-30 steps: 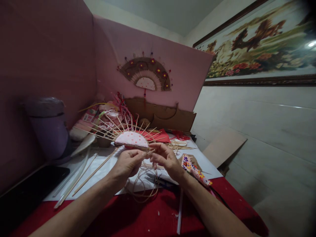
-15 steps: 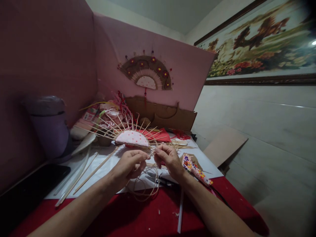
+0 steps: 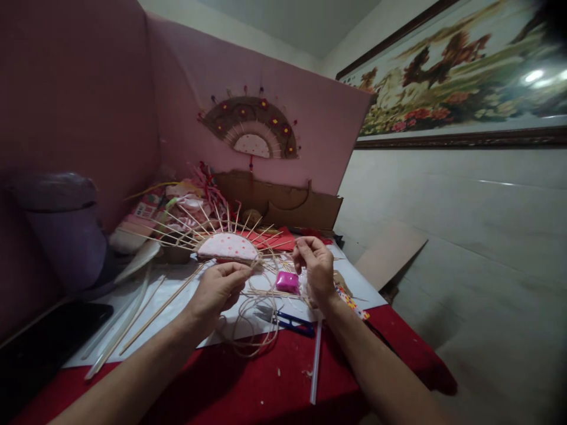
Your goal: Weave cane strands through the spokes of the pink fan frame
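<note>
A half-round pad [image 3: 228,247], white with red dots, lies on the table with thin wooden sticks [image 3: 228,221] fanning out from its curved edge. Just below the pad's right corner, my left hand [image 3: 221,286] pinches thin tan twine between thumb and fingertips. Loops of this twine [image 3: 252,342] hang and lie below. My right hand [image 3: 315,262] is raised to the right of the pad, by the tips of the rightmost sticks. Its thumb and index finger are pressed together, apparently on a strand of the twine; the fingertips hide the exact hold.
Blue-handled scissors [image 3: 295,323] and a bright pink packet [image 3: 287,282] lie between my arms. A clear glue stick [image 3: 316,363] is at the front. Left are a phone [image 3: 66,324] and a purple cup [image 3: 66,236]. A decorated fan [image 3: 252,124] hangs on the pink board.
My right hand has moved up and right, away from my left hand. This uncovers the pink packet and more of the scissors. The view has shifted slightly right.
</note>
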Available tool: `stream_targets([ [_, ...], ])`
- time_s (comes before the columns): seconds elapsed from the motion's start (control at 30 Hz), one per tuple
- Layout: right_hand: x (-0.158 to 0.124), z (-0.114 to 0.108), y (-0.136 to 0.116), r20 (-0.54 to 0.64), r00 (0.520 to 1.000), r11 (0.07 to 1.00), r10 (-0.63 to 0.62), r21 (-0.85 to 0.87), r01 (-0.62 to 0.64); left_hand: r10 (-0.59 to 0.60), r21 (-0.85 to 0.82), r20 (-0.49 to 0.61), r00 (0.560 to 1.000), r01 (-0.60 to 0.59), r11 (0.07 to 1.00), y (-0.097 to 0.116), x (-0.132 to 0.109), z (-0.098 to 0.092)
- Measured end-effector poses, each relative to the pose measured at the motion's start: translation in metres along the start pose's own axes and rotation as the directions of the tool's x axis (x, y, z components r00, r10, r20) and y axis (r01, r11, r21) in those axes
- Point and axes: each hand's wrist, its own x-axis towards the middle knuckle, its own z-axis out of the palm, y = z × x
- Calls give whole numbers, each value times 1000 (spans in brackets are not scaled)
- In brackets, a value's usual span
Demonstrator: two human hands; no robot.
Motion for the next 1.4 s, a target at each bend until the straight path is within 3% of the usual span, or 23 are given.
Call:
stream_targets([
  [0.1, 10, -11, -9, -22, 999, 989, -29, -147, 26, 21, 2, -22, 1000, -21, 1000, 2, 0, 0],
  [0.2, 8, -25, -22, 133, 991, 941, 30, -338, 17, 45, 4, -48, 998, -45, 999, 3, 0, 1],
  [0.3, -8, -38, -34, 313, 943, 839, 111, -538, 80, 87, 13, -74, 993, -86, 996, 5, 0, 0],
  [0.47, -51, -40, -38, 509, 827, 558, 239, -769, 312, 179, 33, -78, 981, -177, 984, 8, 0, -1],
  [0.57, -68, -30, -33, 590, 735, 295, 333, -806, 514, 195, 22, -65, 979, -194, 981, 8, 0, -2],
  [0.63, -70, -23, -32, 610, 691, 187, 387, -786, 589, 190, 11, -60, 980, -190, 982, 8, 1, -2],
  [0.83, -52, -21, -43, 622, 629, 203, 466, -767, 608, 157, -38, -81, 984, -161, 986, 6, 7, -9],
  [0.93, -42, -29, -59, 602, 642, 190, 475, -782, 593, 156, -87, -71, 985, -162, 983, 5, 8, -11],
  [1.13, -33, -65, -90, 434, 789, 55, 435, -887, 458, 138, -158, -12, 990, -138, 978, 7, 6, -8],
  [1.17, -33, -70, -91, 419, 806, 59, 417, -898, 436, 135, -165, -1, 991, -133, 977, 7, 5, -8],
  [1.23, -37, -72, -88, 420, 832, 182, 362, -907, 379, 129, -173, 21, 991, -123, 977, 7, 4, -7],
  [1.33, -48, -58, -76, 438, 865, 532, 244, -806, 258, 122, -172, 57, 991, -111, 979, 7, 2, -6],
  [1.4, -55, -41, -64, 421, 888, 699, 185, -692, 182, 121, -164, 82, 989, -106, 981, 7, 1, -6],
])
